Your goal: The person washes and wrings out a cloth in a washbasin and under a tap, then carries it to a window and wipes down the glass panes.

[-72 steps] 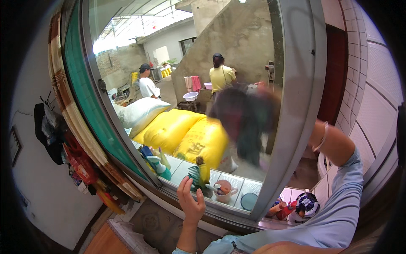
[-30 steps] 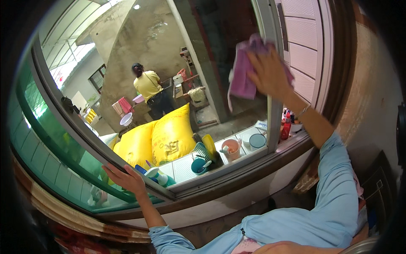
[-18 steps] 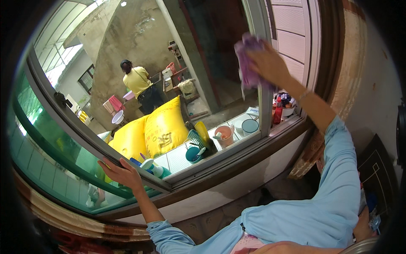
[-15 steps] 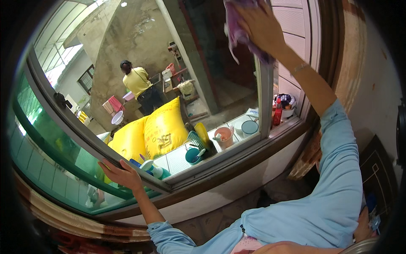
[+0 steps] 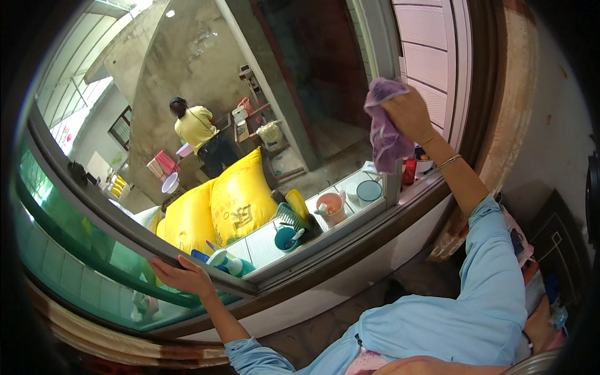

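My right hand (image 5: pixel 412 115) is closed on a crumpled purple cloth (image 5: pixel 389 134), at the upright edge of the sliding window. The cloth hangs down beside the grey window frame (image 5: pixel 389 56). My left hand (image 5: pixel 186 278), lower left, rests against the lower part of the sash frame (image 5: pixel 140 234), fingers stretched out and thumb apart. Nothing shows in its grasp. Beyond the glass near this hand stands a green and white spray bottle (image 5: pixel 232 262).
On the tiled ledge outside are a teal cup (image 5: pixel 285 239), a pink mug (image 5: pixel 331 209), a round container (image 5: pixel 369 191) and a red bottle (image 5: pixel 409 172). Stuffed yellow sacks (image 5: pixel 240 200) lie behind. Farther off, a person in a yellow top (image 5: pixel 195 128) stands at a basin.
My right hand has moved down and slightly right with the purple cloth, from the upper glass to the frame edge. My left hand stays at the lower frame.
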The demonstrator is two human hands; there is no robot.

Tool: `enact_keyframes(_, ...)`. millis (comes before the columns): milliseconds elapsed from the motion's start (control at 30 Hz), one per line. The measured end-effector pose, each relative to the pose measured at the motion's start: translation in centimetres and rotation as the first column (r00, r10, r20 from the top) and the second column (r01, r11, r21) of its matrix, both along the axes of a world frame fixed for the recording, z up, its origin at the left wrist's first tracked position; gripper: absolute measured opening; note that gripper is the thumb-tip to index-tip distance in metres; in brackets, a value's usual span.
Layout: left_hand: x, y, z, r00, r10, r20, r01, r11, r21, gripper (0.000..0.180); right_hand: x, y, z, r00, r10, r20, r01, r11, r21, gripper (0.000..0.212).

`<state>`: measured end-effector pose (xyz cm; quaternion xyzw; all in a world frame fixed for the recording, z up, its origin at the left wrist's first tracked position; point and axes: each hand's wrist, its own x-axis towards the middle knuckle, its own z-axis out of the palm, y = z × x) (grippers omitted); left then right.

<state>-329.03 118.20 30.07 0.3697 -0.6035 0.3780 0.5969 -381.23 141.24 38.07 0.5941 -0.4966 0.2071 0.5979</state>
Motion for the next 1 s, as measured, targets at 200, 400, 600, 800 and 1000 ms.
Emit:
enact_keyframes(200,0.4,-0.5,-0.7,0.998,0.067,-0.010,-0.067,0.997,0.039,0.055,-6.7,-0.2,7.2,-0.332,0.645,0.688,-0.368,0.583,-0.724,0.020)
enact_keyframes(400,0.4,-0.3,-0.6,0.991,0.129,-0.017,-0.128,0.990,0.060,0.054,-7.6,-4.4,11.1,-0.375,0.474,0.797,-0.729,0.380,-0.569,0.020)
enact_keyframes(600,-0.1,-0.6,-0.6,0.983,0.185,0.004,-0.185,0.982,0.039,0.053,-8.0,-5.2,11.9,-0.354,0.480,0.803,-0.800,0.289,-0.525,0.021)
enact_keyframes(800,0.0,-0.7,-0.9,0.983,0.185,-0.008,-0.184,0.981,0.064,0.053,-9.0,-7.9,8.4,-0.486,0.401,0.776,-0.774,0.215,-0.596,0.022)
enact_keyframes(1000,-1.0,-0.3,-0.7,0.982,0.191,-0.003,-0.190,0.978,0.085,0.054,-8.6,-6.2,13.3,-0.276,0.483,0.831,-0.885,0.210,-0.416,0.023)
